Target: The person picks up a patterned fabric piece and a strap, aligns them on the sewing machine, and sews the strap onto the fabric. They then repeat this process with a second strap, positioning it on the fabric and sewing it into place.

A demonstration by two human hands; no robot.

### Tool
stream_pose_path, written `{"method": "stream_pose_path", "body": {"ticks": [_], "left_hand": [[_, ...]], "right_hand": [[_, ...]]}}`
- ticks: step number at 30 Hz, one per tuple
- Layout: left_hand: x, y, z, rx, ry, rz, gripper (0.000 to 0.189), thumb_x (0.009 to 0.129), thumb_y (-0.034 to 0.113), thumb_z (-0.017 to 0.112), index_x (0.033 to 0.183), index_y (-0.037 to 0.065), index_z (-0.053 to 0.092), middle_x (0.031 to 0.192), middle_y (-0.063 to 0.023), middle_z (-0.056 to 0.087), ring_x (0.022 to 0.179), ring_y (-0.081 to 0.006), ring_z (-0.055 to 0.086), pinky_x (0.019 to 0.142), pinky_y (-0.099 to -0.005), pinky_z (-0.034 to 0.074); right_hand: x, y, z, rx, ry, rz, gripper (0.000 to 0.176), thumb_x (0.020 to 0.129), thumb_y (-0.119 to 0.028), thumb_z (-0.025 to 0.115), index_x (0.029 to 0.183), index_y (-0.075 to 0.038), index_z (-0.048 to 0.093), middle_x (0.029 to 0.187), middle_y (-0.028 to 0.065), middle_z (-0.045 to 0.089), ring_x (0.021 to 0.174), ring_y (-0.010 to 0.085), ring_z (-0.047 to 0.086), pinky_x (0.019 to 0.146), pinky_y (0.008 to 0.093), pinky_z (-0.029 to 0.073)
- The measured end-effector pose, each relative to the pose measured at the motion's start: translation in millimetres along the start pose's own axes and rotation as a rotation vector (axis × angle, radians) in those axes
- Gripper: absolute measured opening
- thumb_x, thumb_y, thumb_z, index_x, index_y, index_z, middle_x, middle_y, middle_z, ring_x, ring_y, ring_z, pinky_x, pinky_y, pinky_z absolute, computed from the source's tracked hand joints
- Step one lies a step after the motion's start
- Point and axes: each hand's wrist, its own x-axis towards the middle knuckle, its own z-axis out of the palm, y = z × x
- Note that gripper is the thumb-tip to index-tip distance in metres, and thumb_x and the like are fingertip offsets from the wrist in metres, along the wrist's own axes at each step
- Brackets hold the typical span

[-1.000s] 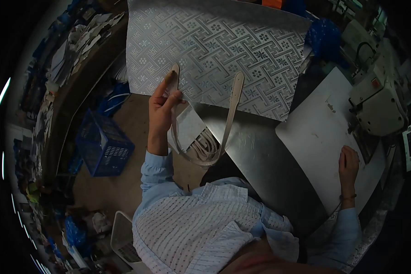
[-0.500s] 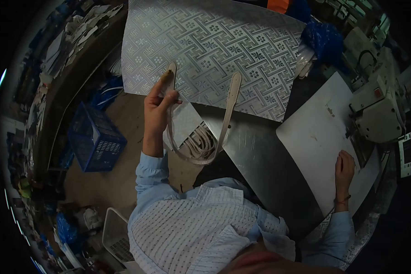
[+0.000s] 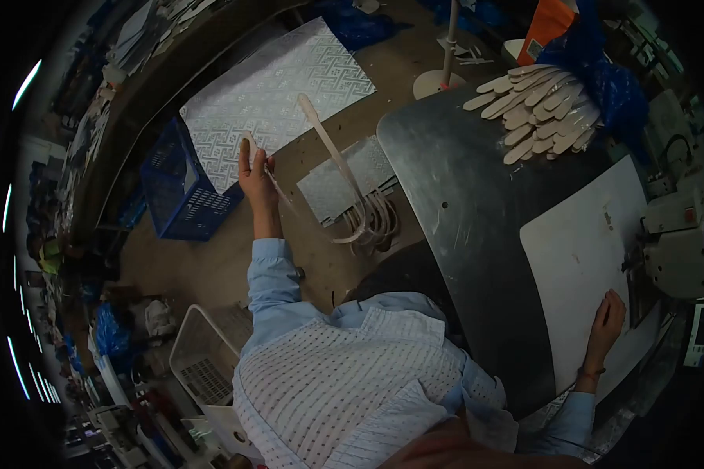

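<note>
My left hand [image 3: 258, 176] is closed on a patterned silver-grey panel [image 3: 281, 86], gripping it by its near edge where one end of a pale strap handle [image 3: 339, 160] lies. The handle's other end rests against the panel further right, and its loop hangs down. Below the loop, similar patterned sheets [image 3: 344, 184] lie in a low stack with several looped pale straps [image 3: 379, 223]. On the right, my right hand [image 3: 606, 316] lies with fingers extended on a white board [image 3: 567, 258], holding nothing, close beside a sewing machine [image 3: 675, 246].
A dark metal tabletop [image 3: 477, 203] runs between the hands. On its far end sit many pale strap pieces [image 3: 544, 109] beside blue plastic [image 3: 594, 62]. A blue crate [image 3: 188, 211] stands under the panel's left end, and a white basket [image 3: 203, 352] stands at lower left.
The panel and its handle have swung left and away from the tabletop with my left hand, uncovering the pale strap pieces. My right hand stays on the white board. The camera view has shifted.
</note>
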Motion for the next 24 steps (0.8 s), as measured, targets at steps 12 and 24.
{"method": "stream_pose_path", "body": {"ticks": [12,24], "left_hand": [[-119.3,-267.8,-76.9,1.448,-0.633,-0.825,0.072,0.083,0.037,0.073,0.143,0.006,0.047,0.137,-0.0225,0.054,0.116,-0.0392,0.059,0.094,-0.0462,0.049],[-191.9,-214.7,5.8,1.189,-1.637,-0.194,0.035,0.093,0.020,0.053,0.117,-0.003,0.062,0.112,-0.0263,0.065,0.103,-0.0432,0.062,0.090,-0.0499,0.049]], "right_hand": [[3.2,-16.2,-8.0,-0.055,0.002,0.022,0.017,0.097,-0.007,0.057,0.110,0.001,0.064,0.117,0.0139,0.064,0.108,0.0291,0.060,0.094,0.0378,0.048],[-6.6,-18.3,-10.6,-0.137,-0.016,0.005,0.021,0.099,-0.010,0.055,0.117,-0.001,0.063,0.122,0.0120,0.062,0.114,0.0272,0.058,0.098,0.0375,0.046]]}}
